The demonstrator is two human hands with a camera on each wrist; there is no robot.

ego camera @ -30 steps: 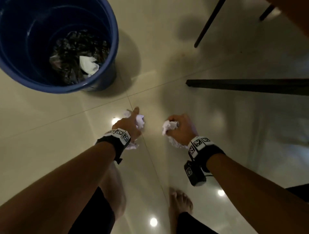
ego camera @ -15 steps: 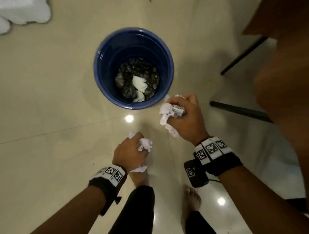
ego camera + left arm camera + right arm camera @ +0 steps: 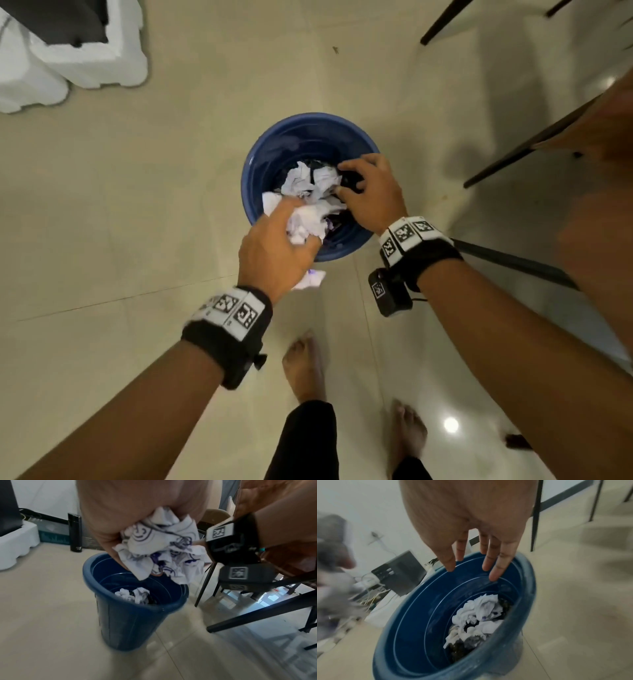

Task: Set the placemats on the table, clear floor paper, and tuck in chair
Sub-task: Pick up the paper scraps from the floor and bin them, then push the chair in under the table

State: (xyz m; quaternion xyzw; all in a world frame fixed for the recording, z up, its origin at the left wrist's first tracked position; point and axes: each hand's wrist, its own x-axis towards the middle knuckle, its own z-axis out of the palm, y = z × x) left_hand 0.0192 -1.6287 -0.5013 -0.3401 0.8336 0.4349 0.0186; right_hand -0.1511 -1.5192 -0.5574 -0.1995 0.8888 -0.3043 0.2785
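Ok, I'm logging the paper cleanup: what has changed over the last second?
Both hands rose from the floor to over the blue bin. The right hand let go of its wad, and more white paper now lies in the bin; its fingers are straight. The left hand still grips its crumpled paper above the near rim. The bin still stands on the floor.

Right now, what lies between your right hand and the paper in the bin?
Nothing: the right wrist view shows only round blue plastic bin wall between right hand and crumpled white paper.
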